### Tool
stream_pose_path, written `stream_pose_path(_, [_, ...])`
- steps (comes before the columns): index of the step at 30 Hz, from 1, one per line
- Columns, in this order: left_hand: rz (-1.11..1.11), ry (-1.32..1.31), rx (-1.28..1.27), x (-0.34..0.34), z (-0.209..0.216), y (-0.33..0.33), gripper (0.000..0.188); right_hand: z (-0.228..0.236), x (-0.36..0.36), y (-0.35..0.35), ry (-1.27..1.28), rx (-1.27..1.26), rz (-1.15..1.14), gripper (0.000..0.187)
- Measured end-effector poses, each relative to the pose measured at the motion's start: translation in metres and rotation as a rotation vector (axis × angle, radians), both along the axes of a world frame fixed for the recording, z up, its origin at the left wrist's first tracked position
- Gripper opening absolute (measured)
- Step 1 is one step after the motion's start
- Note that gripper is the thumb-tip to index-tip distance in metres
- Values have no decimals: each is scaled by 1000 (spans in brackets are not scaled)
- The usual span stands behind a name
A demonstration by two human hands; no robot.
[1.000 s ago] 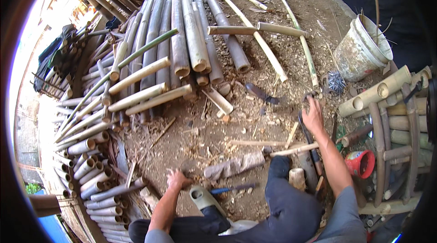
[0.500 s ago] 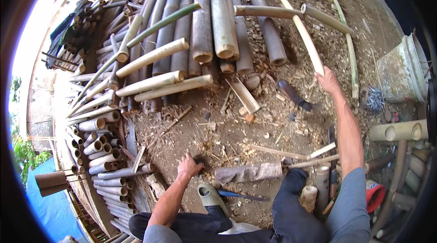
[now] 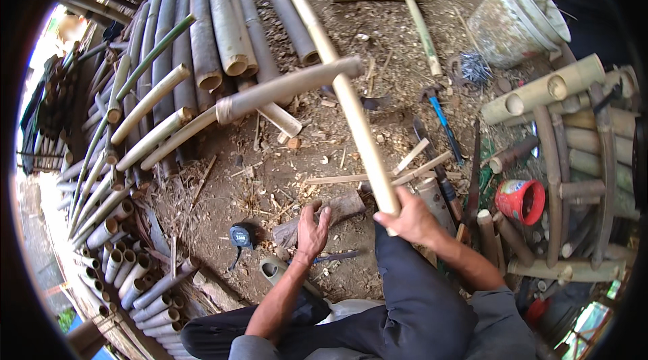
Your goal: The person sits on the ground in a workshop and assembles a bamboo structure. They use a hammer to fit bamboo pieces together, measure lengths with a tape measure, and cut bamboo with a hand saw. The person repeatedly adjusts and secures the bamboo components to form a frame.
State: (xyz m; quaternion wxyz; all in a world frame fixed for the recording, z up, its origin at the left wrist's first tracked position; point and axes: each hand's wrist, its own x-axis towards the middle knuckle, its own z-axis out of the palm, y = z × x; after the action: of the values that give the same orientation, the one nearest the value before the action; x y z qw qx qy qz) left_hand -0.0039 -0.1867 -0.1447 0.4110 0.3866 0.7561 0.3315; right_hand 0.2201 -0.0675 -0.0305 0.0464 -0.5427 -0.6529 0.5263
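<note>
My right hand (image 3: 412, 218) is closed around the near end of a long pale bamboo pole (image 3: 358, 124), which runs up and away to the far left. Near the middle of the pole, a short thick bamboo crosspiece (image 3: 283, 92) crosses it; whether the pole passes through it or behind it I cannot tell. My left hand (image 3: 312, 233) is empty, with thumb and fingers apart, over the left part of a short rough log (image 3: 341, 210) on the ground. To the left of that hand lies a dark tape measure (image 3: 243, 235).
Bamboo poles (image 3: 202, 36) lie stacked at the far left, and cut lengths (image 3: 145, 272) are piled nearer. On the right are a blue-handled hammer (image 3: 442, 120), a red pot (image 3: 520, 201), a dirty white bucket (image 3: 516, 19), a bundle of nails (image 3: 474, 68) and a bamboo frame (image 3: 580, 188).
My right hand has drawn the pole's near end toward me, and the crosspiece is now closer. My left hand has moved right, from beside the tape measure to the log. The view has shifted right.
</note>
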Motion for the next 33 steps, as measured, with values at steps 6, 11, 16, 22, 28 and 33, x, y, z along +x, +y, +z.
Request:
stream_pose_path(6, [-219, 502, -201, -2, 23, -14, 57, -57, -5, -45, -65, -170, 359, 73])
stream_pose_path(11, [-58, 917, -440, -88, -9, -73, 70, -87, 29, -50, -120, -340, 600, 63])
stream_pose_path(16, [-15, 622, -653, -187, -17, -118, 91, -52, 2, -45, -292, -16, 468, 47])
stream_pose_path(22, [284, 411, -497, -202, -23, -129, 81, -25, 20, -30, -82, -32, 233, 57])
stream_pose_path(28, [478, -964, 31, -104, 83, -47, 67, 32, -21, -13, 281, -28, 538, 107])
stream_pose_path(33, [433, -1449, 175, 17, 121, -6, 64, 50, -61, -16, 297, 600, 689, 111])
